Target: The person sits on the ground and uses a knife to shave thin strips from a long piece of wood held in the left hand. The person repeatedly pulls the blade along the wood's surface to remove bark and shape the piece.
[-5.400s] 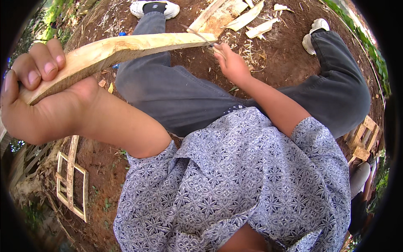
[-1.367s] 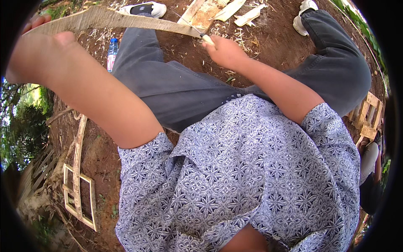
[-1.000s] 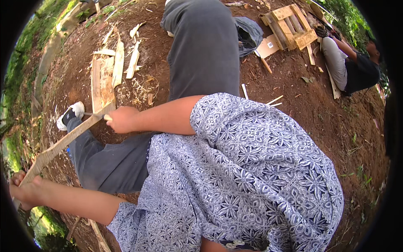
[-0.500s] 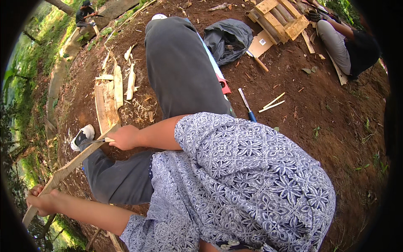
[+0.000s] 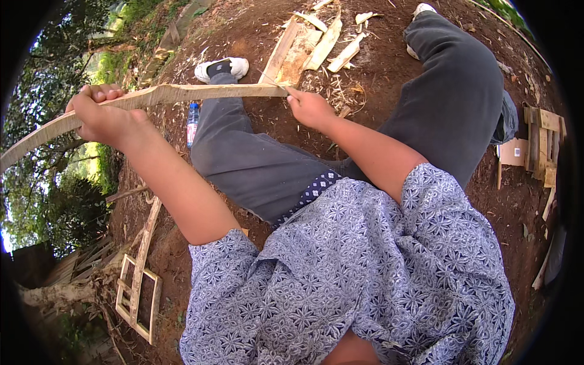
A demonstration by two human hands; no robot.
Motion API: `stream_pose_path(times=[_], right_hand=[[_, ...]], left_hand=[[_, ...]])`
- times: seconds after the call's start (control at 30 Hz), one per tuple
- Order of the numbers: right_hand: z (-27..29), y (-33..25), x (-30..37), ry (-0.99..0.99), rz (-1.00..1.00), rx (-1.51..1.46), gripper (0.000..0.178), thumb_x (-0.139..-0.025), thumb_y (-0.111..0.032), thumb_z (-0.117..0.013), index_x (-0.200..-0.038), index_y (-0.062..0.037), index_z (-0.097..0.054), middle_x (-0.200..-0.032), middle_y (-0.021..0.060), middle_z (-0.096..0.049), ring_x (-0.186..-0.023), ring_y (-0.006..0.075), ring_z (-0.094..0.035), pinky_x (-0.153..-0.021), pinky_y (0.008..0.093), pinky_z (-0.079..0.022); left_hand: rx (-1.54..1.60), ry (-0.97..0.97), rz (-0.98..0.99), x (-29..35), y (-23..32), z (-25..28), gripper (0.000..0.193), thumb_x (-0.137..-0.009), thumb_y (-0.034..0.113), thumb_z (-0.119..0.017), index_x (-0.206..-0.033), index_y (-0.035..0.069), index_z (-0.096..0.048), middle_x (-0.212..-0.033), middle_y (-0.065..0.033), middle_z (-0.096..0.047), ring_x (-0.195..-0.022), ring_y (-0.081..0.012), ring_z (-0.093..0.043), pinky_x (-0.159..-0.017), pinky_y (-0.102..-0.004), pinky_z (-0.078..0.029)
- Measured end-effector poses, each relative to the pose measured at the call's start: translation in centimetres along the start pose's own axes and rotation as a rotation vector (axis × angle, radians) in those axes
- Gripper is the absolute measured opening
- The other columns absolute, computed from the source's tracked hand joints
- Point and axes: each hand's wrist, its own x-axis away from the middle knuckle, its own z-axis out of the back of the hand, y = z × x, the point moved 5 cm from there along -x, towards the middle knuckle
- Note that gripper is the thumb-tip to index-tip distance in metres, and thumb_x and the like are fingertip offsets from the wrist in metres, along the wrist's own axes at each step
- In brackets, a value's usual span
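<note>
A long, slightly bent strip of pale wood [image 5: 201, 92] runs across the upper left, over my outstretched leg. My left hand [image 5: 104, 117] is closed around it toward its far-left part. At the strip's other end, my right hand [image 5: 311, 111] is closed on a knife [image 5: 272, 77], its thin blade crossing the wood's edge. Most of the knife's handle is hidden in my fingers. Just beyond that end, flat wood slabs [image 5: 285, 52] and split pale pieces [image 5: 348, 53] lie on the soil.
Beside my left leg stands a bottle with a blue cap [image 5: 193, 125]. A wooden frame [image 5: 155, 307] rests at the lower left. To the right are a dark plastic bag [image 5: 507, 120], cardboard [image 5: 514, 152] and a slatted wooden stand [image 5: 543, 143]. Shavings [image 5: 344, 91] litter the soil.
The view has swung left, so the slabs and my legs appear farther right. The strip now lies nearly level across the view instead of slanting. Both hands keep their hold.
</note>
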Motion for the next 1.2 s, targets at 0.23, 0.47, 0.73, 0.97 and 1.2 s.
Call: stream_pose_path(times=[0.23,0.47,0.73,0.97,1.2], right_hand=[[-0.6,-3.9,-0.3,-0.059,0.008,-0.305,0.028,-0.101,-0.022,-0.048,-0.123,-0.0077,-0.056,-0.109,0.0236,-0.069,-0.104,0.0418,-0.065,-0.092,0.0500,-0.049],[0.1,-3.8,1.4,-0.138,-0.148,-0.342,0.026,-0.100,-0.031,-0.058,-0.108,-0.0064,-0.055,-0.079,0.0093,-0.065,-0.072,0.0179,-0.063,-0.069,0.0350,-0.049],[0.1,-4.9,2.0,-0.112,-0.083,-0.342,0.025,-0.099,-0.029,-0.063,-0.095,-0.0054,-0.055,-0.073,0.0078,-0.063,-0.064,0.0172,-0.058,-0.062,0.0354,-0.047],[-0.9,1.2,-1.1,-0.118,-0.235,-0.073,0.029,-0.099,-0.035,-0.062,-0.096,-0.0076,-0.053,-0.071,0.0121,-0.062,-0.065,0.0240,-0.061,-0.065,0.0394,-0.047],[-1.9,2.1,-2.5,-0.171,-0.267,-0.038,0.033,-0.099,-0.044,-0.057,-0.103,-0.0115,-0.054,-0.077,0.0184,-0.066,-0.080,0.0388,-0.066,-0.074,0.0485,-0.049]], left_hand=[[-0.026,0.039,-0.003,0.1,-0.3,1.0,0.016,-0.079,0.010,-0.053,-0.071,0.009,-0.040,-0.062,-0.0011,-0.041,-0.053,-0.0127,-0.041,-0.049,-0.0287,-0.036],[-0.021,0.025,-0.014,1.1,0.9,3.9,0.023,-0.081,0.017,-0.056,-0.069,0.015,-0.038,-0.061,0.0009,-0.038,-0.050,-0.0106,-0.037,-0.046,-0.0262,-0.032],[-0.016,0.083,-0.109,5.8,4.4,6.2,0.020,-0.087,0.016,-0.052,-0.071,0.015,-0.040,-0.058,0.0029,-0.037,-0.044,-0.0100,-0.034,-0.045,-0.0255,-0.029],[0.042,-0.074,-0.066,5.0,4.4,7.1,0.025,-0.088,0.017,-0.053,-0.067,0.015,-0.040,-0.059,0.0028,-0.039,-0.047,-0.0107,-0.037,-0.048,-0.0275,-0.032],[-0.004,0.102,-0.024,4.2,3.4,8.4,0.027,-0.081,0.014,-0.059,-0.061,0.016,-0.040,-0.058,0.0031,-0.042,-0.047,-0.0118,-0.038,-0.048,-0.0278,-0.030]])
